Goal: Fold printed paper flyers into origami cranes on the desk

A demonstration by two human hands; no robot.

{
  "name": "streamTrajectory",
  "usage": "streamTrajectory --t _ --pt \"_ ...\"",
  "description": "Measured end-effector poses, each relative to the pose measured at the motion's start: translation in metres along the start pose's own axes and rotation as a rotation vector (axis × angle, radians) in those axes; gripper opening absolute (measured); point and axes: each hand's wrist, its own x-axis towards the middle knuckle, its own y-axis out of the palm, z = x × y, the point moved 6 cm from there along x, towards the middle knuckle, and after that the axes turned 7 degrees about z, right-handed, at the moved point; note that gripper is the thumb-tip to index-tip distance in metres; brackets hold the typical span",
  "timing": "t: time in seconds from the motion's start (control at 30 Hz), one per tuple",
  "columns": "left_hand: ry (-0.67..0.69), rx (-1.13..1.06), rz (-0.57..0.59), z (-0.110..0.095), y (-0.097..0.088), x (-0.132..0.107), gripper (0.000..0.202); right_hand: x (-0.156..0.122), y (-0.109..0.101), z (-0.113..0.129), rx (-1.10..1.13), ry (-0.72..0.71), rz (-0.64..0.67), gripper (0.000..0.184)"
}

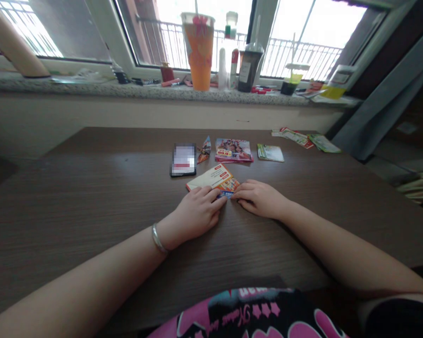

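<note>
A printed paper leaflet (211,177), cream with red labels and a colourful right part, lies at a slant on the desk and looks folded. My left hand (200,211), with a silver bangle on the wrist, bends its fingers over the leaflet's near edge. The thumb and fingertips press at the blue strip there. On the opposite side, my right hand (259,199) pinches the leaflet's right corner, fingers together. The two hands' fingertips almost meet. Just beyond stand a small folded paper piece (204,150) and a stack of printed flyers (234,150).
A phone (183,160) with a blurred screen lies left of the flyers. Right of them are a small paper stack (270,153) and scattered leaflets (324,143). The windowsill (141,90) holds a tall orange drink cup (200,56), a dark drink cup (248,70) and bottles.
</note>
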Motion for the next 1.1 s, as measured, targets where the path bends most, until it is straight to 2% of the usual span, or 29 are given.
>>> streamTrajectory --t 0.13,0.4,0.67,1.1 --pt "-0.013 -0.029 -0.002 0.003 0.002 0.0 0.033 0.001 0.001 -0.001 -0.011 0.015 -0.037 0.023" --pt "-0.007 -0.038 0.02 0.003 0.004 0.002 0.029 0.003 0.004 -0.012 0.048 0.138 -0.094 0.018" --pt "-0.02 0.016 0.027 0.002 0.006 0.0 0.039 0.005 0.005 -0.019 0.15 0.156 -0.12 0.016" --pt "-0.016 0.072 -0.011 -0.001 0.007 -0.002 0.041 0.005 0.007 -0.023 0.248 0.118 -0.147 0.017"
